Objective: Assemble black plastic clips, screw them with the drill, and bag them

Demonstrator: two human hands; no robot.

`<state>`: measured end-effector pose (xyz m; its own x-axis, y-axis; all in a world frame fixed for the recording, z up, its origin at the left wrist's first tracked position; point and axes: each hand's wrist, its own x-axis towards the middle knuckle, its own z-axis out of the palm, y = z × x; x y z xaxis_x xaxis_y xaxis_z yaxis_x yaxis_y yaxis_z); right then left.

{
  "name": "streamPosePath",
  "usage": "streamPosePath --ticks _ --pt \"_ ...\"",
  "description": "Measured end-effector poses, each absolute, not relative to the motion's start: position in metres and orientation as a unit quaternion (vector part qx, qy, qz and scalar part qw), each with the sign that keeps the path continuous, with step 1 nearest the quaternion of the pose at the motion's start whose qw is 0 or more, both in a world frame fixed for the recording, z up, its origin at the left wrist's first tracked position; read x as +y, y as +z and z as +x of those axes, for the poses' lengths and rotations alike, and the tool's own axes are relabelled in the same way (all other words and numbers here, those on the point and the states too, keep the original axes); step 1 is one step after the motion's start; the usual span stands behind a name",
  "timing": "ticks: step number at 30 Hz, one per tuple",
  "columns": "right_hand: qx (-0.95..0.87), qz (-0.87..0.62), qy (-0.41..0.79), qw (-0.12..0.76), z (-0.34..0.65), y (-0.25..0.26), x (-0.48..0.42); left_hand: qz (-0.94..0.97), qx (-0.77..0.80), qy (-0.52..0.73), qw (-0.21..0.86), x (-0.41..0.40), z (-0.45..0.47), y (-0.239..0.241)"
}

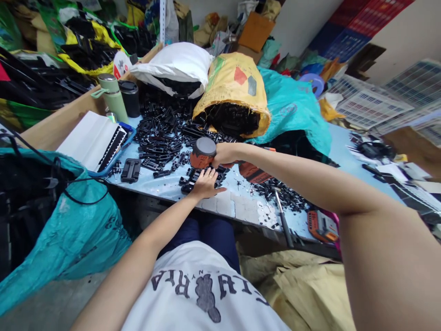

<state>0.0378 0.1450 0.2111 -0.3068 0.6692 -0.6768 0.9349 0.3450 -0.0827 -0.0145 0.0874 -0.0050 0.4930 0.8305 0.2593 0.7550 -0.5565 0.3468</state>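
Note:
My right hand [224, 154] is wrapped round an orange mallet with a grey round head [203, 152], held just above the table. Directly below it, my left hand [206, 184] lies on a small black plastic assembly [189, 183] near the table's front edge, fingers pressing it down. Behind both hands spreads a heap of black plastic parts [161, 133] on the light blue tabletop [237, 202].
A yellow sack [237, 82] and a white sack [175, 64] spill black parts at the back. Two flasks [115, 96] and a tray of white sheets [93, 140] stand left. A hammer [282, 216] and orange tool [320, 226] lie right. Teal bags flank the table.

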Motion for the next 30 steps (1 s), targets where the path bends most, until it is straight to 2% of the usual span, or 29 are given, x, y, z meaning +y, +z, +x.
streamPosePath --ticks 6,13,22,30 --pt "0.773 0.534 -0.182 0.292 0.022 0.204 0.144 0.859 0.461 0.197 0.109 0.089 -0.014 -0.005" --pt "0.812 0.497 -0.102 0.288 0.009 0.220 0.117 0.853 0.468 0.149 0.177 0.091 -0.015 0.002" --pt "0.797 0.500 -0.140 0.308 -0.008 0.206 0.110 0.845 0.481 0.142 0.187 0.092 -0.015 0.000" --pt "0.779 0.536 -0.262 0.195 0.056 0.215 0.122 0.866 0.457 0.158 0.129 0.089 -0.017 -0.002"
